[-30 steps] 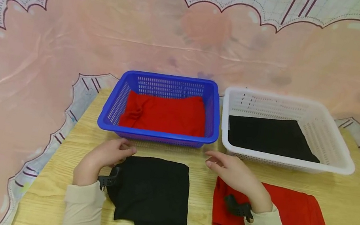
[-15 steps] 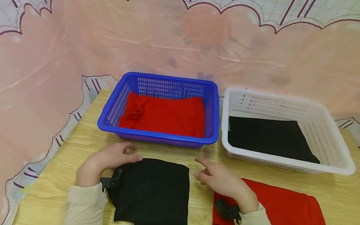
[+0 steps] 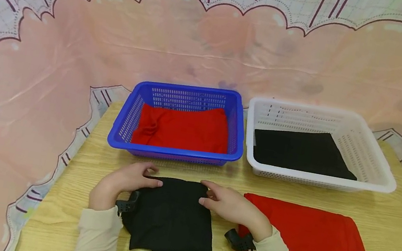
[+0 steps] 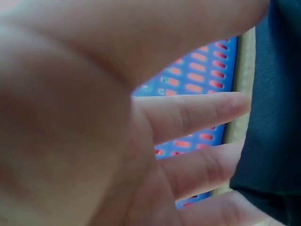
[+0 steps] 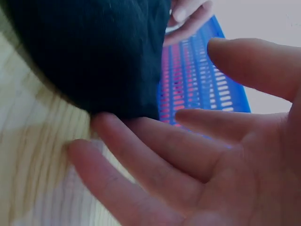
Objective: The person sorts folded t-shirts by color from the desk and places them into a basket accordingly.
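Observation:
A folded black cloth [image 3: 173, 224] lies on the table before the blue basket. The left hand [image 3: 131, 178] is at its far left corner, thumb over the cloth; in the left wrist view the spread fingers of this hand [image 4: 188, 117] reach the edge of the black cloth [image 4: 277, 117]. At the far right corner is the right hand [image 3: 233, 205], thumb and forefinger apart. In the right wrist view the extended fingers of this hand [image 5: 155, 165] meet the lower edge of the black cloth [image 5: 99, 56]. Neither hand is closed on it.
Behind the hands stand a blue basket [image 3: 180, 153] with red cloth [image 3: 188, 130] inside and, to its right, a white basket [image 3: 321, 178] holding black cloth [image 3: 297, 151]. A folded red cloth [image 3: 322, 241] lies on the table [image 3: 397, 250], partly under the right forearm.
The right hand has moved left, from over the red cloth to the black cloth's far right corner. The left hand has shifted slightly right, its thumb now over the black cloth.

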